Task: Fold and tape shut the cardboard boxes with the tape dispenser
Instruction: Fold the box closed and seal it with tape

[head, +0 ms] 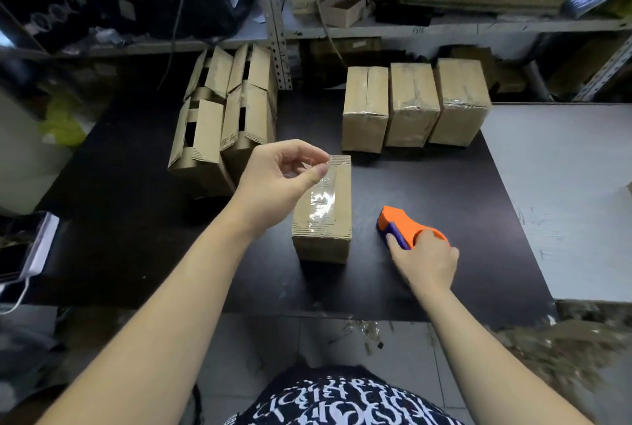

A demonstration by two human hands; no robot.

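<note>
Brown cardboard box (342, 212) stands on your black desk (444, 178), a clear tape strip (321, 202) running along its top. Your left grip (277, 181) pinches the strip's far end between thumb and forefinger. Your right grip (427, 260) holds the orange-and-purple tape dispenser (400, 222), resting on the desk just beside the box

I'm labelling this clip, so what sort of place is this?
Probably a small packing or stockroom area: taped cardboard boxes lined up on a dark table, a stack of unsealed boxes, cluttered metal shelving behind, and an orange tape dispenser in the right hand.
</note>
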